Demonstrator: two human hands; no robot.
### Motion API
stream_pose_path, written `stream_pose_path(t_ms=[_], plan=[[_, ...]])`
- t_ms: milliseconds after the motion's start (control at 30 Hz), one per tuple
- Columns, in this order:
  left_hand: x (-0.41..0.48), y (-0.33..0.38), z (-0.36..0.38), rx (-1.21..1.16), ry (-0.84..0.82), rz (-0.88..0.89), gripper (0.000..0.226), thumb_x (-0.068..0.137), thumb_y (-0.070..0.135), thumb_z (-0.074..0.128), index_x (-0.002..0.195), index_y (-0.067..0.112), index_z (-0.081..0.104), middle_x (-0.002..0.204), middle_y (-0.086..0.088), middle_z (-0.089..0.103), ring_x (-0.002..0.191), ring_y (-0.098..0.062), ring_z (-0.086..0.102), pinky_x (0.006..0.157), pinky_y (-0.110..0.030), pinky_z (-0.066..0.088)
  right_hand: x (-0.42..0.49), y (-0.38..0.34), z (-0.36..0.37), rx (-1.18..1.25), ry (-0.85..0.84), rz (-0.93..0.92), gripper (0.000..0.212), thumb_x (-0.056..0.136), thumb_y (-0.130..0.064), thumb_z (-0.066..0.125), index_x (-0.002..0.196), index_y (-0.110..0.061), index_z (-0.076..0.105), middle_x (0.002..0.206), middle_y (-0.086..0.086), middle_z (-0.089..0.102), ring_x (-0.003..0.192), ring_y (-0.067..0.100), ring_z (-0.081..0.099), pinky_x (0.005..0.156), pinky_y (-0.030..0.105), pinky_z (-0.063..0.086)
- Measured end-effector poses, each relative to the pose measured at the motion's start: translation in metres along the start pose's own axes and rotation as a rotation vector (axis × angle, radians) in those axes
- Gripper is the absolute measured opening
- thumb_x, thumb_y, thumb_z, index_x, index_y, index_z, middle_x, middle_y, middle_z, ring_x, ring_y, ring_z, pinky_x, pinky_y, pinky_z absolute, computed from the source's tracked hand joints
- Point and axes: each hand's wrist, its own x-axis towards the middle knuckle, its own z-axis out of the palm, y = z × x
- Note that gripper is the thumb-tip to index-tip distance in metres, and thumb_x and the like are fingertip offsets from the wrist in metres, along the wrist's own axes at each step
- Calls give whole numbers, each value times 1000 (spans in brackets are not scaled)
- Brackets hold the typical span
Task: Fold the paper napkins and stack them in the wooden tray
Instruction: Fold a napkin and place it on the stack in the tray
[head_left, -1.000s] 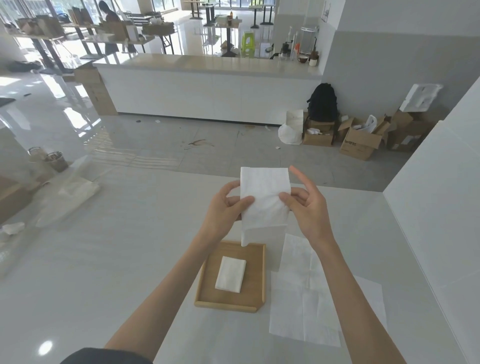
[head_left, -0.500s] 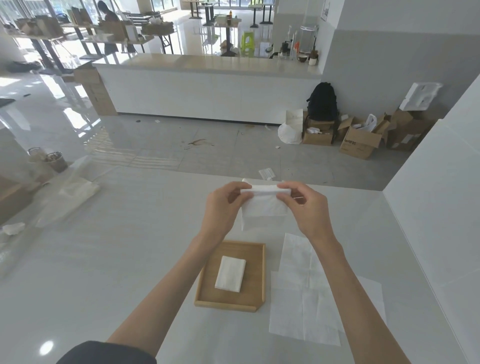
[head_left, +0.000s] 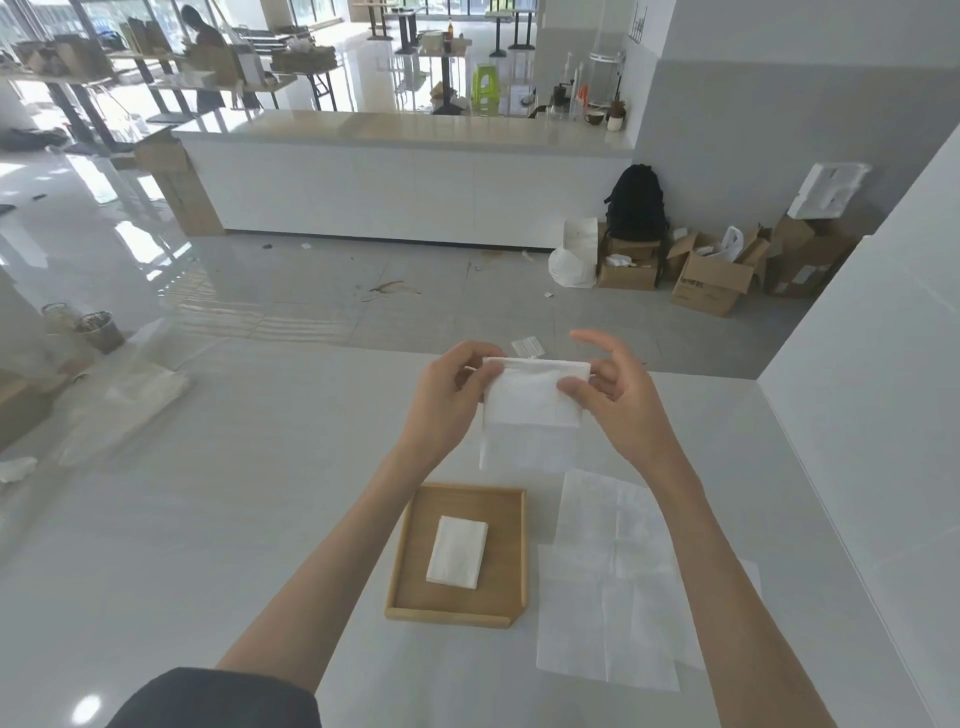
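glossy white table (head_left: 208, 519); cardboard boxes (head_left: 711, 280) line far wall.

Both forearms reach forward and rise above the wooden tray (head_left: 511, 551), the hands level with each other. The left hand (head_left: 447, 400) pinches the napkin (head_left: 530, 402) at its left edge, fingers curled. The right hand (head_left: 615, 395) presses its thumb on the right edge, index finger lifted free.

Bright daylight pours from far windows (head_left: 156, 15), glaring off the glossy floor (head_left: 130, 234) and worktop (head_left: 85, 709); shadows soft, edges bowed, focus slightly soft.
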Motion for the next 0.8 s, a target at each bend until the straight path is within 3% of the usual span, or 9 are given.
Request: stream_pose_path(t_ms=[67, 133, 267, 333, 400, 500, 633, 733, 800], plan=[[1, 2, 0, -30, 15, 6, 18, 98, 8, 59, 109, 18, 67, 88, -3, 68, 75, -22, 66, 77, -50, 58, -3, 2, 0, -18, -49, -1, 55, 89, -14, 76, 127, -48, 55, 104, 8, 74, 93, 25, 72, 85, 30, 58], [1, 2, -3, -100, -29, 7, 35, 97, 8, 61, 124, 32, 59, 88, -1, 64, 77, -25, 65, 80, -49, 57, -6, 3, 2, -41, -10, -30, 54, 89, -12, 75, 126, -47, 55, 101, 6, 75, 93, 22, 71, 85, 27, 56], [-8, -2, -2, -144, -269, 18, 72, 91, 5, 69, 133, 56, 41, 120, -6, 63, 102, -25, 66, 88, -36, 58, -1, 1, 1, -30, 31, -64, 49, 92, -12, 72, 129, -41, 56, 101, 11, 75, 96, 27, 71, 85, 35, 56], [-11, -6, 1, -139, -285, 40, 61, 90, 0, 67, 128, 46, 52, 125, -5, 60, 105, -26, 64, 87, -37, 57, 2, 0, -2, -38, 26, -61, 46, 94, -14, 70, 130, -38, 56, 100, 13, 75, 94, 31, 71, 86, 39, 55], [-9, -8, 2, -108, -239, 55, 41, 91, -2, 65, 112, 32, 65, 119, -4, 63, 101, -22, 64, 84, -33, 54, 2, -2, -5, -17, 19, -48, 39, 96, -14, 68, 127, -35, 58, 99, 8, 76, 89, 24, 71, 82, 35, 54], [-4, -3, 2, -63, -164, 40, 31, 92, -1, 65, 99, 29, 69, 113, -4, 66, 94, -12, 63, 84, -24, 51, -2, -2, -7, -32, -45, -10, 30, 92, -14, 73, 113, -34, 67, 107, -4, 73, 94, 20, 69, 81, 33, 53], [2, 3, -3, -51, -260, 32, 40, 88, -1, 70, 118, 25, 65, 116, -4, 57, 94, -11, 62, 85, -22, 53, -4, 4, -5, -104, -33, 8, 32, 88, -11, 76, 112, -30, 69, 111, -15, 70, 100, 25, 67, 88, 41, 58], [2, 5, -2, 72, -327, 39, 57, 88, 0, 71, 137, 24, 56, 117, 2, 50, 99, -15, 63, 92, -23, 53, -3, 0, -5, -162, -14, -24, 35, 89, -13, 75, 120, -27, 69, 111, -15, 69, 95, 11, 67, 84, 23, 54], [3, 7, 0, 163, -277, 92, 54, 90, -2, 67, 138, 19, 56, 113, 4, 49, 96, -7, 59, 91, -13, 48, -2, -2, -5, -195, -3, -45, 36, 89, -12, 76, 122, -25, 68, 114, -15, 68, 91, 6, 65, 84, 16, 50]])
